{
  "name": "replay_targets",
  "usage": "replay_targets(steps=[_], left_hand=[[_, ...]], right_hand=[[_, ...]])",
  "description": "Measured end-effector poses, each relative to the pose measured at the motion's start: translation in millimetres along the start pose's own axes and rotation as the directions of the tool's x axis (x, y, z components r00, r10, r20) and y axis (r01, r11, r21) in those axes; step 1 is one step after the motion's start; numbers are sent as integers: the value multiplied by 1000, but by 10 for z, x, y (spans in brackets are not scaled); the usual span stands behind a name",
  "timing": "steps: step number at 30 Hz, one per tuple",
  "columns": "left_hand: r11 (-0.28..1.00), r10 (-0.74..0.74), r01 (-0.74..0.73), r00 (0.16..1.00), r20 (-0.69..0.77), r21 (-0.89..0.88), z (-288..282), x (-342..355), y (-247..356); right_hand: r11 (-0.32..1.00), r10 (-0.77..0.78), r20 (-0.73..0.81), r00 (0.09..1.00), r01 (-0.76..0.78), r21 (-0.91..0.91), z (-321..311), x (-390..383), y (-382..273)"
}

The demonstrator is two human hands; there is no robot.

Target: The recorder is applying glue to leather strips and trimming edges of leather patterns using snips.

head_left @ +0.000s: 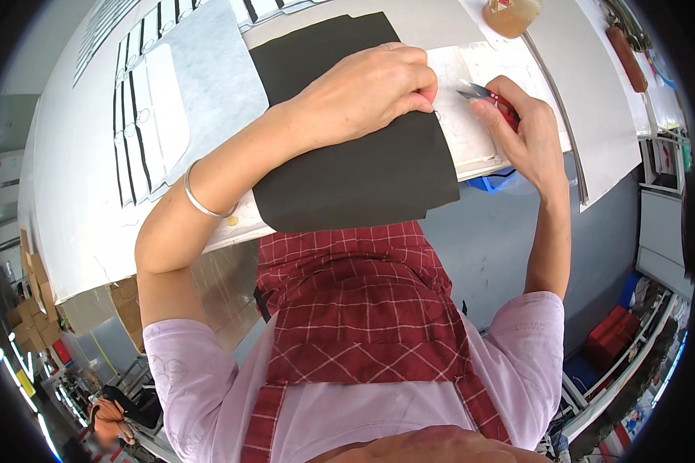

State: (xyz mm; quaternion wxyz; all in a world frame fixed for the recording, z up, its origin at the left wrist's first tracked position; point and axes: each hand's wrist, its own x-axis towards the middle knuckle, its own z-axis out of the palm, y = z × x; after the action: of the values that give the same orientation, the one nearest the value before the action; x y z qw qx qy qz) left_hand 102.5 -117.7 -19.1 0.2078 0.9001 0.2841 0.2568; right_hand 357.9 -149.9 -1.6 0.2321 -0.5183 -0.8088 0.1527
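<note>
A black sheet (355, 185), perhaps leather or card, lies across the near edge of the white table, its lower part hanging over the edge. My left hand (371, 92) rests on it, thumb and fingertips pinched together at the sheet's right edge. Just right of that edge, my right hand (527, 135) grips a small pair of red-handled thread snips (479, 90). Their blades point left toward my left fingertips, apart from the sheet. A pale board (471, 139) lies beneath the snips.
Left of the black sheet lie pale panels (220, 85) and black-striped pieces (133, 100). A jar of amber stuff (512, 15) stands at the far right, near a brown-handled tool (625, 58). Below the table edge is a blue object (490, 182).
</note>
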Motion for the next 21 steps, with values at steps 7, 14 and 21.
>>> replay_targets(steps=[7,14,21], left_hand=[[779,-376,401,914,152,-481,-113,33,-113],[665,-393,361,914,105,-654,-38,36,-133],[623,-427,374,899,102,-687,-80,88,-38]], right_hand=[[987,-134,-7,991,132,-96,69,75,-22],[954,-217,92,972,231,-190,68,188,-50],[924,-288,84,954,300,-236,43,231,-108]])
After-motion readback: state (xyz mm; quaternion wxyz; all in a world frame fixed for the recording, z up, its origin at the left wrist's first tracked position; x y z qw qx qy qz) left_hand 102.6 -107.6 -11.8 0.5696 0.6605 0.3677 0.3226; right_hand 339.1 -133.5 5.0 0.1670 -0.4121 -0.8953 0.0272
